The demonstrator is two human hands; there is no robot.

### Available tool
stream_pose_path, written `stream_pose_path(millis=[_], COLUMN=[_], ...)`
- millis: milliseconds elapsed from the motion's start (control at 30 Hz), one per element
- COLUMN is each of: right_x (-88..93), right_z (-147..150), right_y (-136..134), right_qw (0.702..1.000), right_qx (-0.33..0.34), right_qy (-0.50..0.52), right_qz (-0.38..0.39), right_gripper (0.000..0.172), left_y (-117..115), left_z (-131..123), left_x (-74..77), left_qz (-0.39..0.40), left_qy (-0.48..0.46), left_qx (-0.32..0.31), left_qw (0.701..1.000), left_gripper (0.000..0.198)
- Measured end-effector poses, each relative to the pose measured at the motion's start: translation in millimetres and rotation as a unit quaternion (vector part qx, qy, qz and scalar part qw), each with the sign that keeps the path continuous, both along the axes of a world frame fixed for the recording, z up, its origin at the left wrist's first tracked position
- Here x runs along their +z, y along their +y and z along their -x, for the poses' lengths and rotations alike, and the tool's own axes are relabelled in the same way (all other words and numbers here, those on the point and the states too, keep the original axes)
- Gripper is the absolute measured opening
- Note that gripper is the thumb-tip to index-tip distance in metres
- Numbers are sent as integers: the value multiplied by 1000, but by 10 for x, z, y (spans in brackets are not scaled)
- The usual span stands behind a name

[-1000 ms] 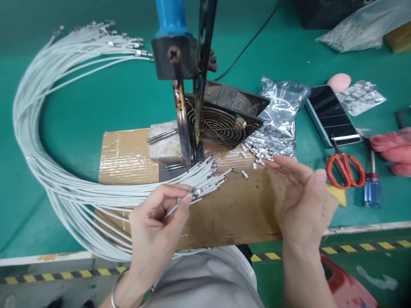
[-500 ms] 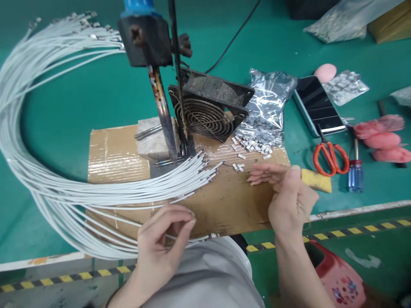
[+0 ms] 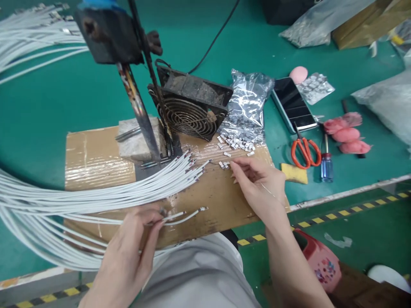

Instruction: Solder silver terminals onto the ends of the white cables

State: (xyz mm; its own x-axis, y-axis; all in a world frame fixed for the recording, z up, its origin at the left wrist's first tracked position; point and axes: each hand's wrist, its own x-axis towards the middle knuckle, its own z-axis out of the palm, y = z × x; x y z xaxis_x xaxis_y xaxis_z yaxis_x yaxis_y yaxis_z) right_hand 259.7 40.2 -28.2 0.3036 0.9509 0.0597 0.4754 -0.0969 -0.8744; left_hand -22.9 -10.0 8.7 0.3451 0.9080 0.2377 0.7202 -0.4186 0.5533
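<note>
My left hand [image 3: 138, 239] is closed in a pinch round a white cable [image 3: 175, 217] close to its end, low over the cardboard. A second cable end [image 3: 203, 209] with a small metal tip sticks out beside it. My right hand [image 3: 261, 184] has thumb and forefinger brought together at the edge of a few small white connectors [image 3: 224, 164]; whether one is between the fingertips is too small to tell. A thick bundle of white cables [image 3: 128, 194] lies on the cardboard [image 3: 212, 205], ends to the right. More connectors [image 3: 239, 143] lie scattered behind.
A soldering iron [image 3: 138, 109] on a stand points down behind the bundle, near a stone-like block [image 3: 136, 143] and a dark fan [image 3: 192, 113]. To the right are a plastic bag [image 3: 247, 102], a phone [image 3: 293, 105], orange-handled scissors [image 3: 305, 153], a screwdriver [image 3: 326, 167] and a yellow sponge [image 3: 294, 173].
My right hand has moved left and down to the small connectors, its fingers coming together. The left hand has shifted with cable ends now showing past its fingers. The camera view has turned right.
</note>
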Motion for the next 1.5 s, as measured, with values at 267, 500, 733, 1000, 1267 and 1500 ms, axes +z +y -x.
stream_pose_path(millis=[267, 500, 733, 1000, 1267, 1500], right_x=[65, -17, -17, 148, 250, 281], right_z=[-17, -21, 12, 303, 616, 747], right_y=[133, 113, 72, -144, -296, -280], right_qw=[994, 999, 998, 984, 954, 912], right_qx=[65, 26, -51, -25, 118, 161], right_qy=[-85, -44, 14, 171, 272, 369], right_qz=[2, -19, -40, -38, 36, 81], right_gripper=[13, 13, 22, 6, 16, 21], left_y=[299, 271, 143, 255, 261, 250], left_z=[70, 12, -217, -255, -317, -263], left_x=[222, 220, 220, 108, 201, 122], left_qz=[268, 472, 527, 518, 521, 488], left_qy=[-125, -201, -271, -371, -426, -454], left_qx=[-48, -20, 54, 126, 199, 141], left_qw=[954, 858, 804, 760, 712, 732], left_gripper=[12, 31, 21, 30, 51, 46])
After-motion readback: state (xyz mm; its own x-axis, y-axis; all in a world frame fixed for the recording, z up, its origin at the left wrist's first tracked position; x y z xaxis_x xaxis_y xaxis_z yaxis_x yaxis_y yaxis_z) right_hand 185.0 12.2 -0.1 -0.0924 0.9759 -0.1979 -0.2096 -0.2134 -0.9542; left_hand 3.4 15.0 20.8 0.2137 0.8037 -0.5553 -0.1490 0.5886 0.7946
